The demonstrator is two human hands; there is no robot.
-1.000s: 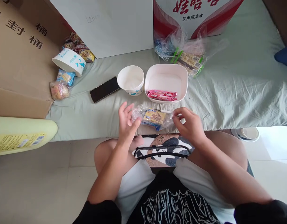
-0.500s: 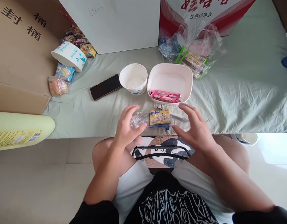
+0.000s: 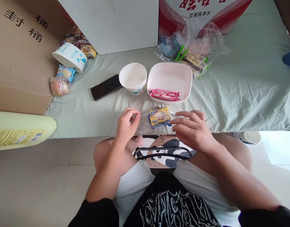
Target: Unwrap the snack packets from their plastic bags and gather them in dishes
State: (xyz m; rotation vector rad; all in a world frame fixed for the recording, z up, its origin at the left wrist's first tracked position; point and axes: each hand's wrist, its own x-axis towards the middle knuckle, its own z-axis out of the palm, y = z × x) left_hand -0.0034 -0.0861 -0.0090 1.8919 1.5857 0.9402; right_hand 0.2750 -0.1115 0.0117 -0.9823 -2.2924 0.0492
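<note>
At the far left a tipped paper cup lies by a cardboard box, with small snack packs just near of it. A black phone lies on the pale green sheet, left of an upright paper cup. The left hand pinches the crinkled clear plastic bag between thumb and fingertips. In the bag sits a yellow and blue cookie packet, at the sheet's near edge. The right hand, fingers loosely extended, touches the bag's right end; whether it grips is unclear. Beyond, a white bowl holds pink wafer packets.
</note>
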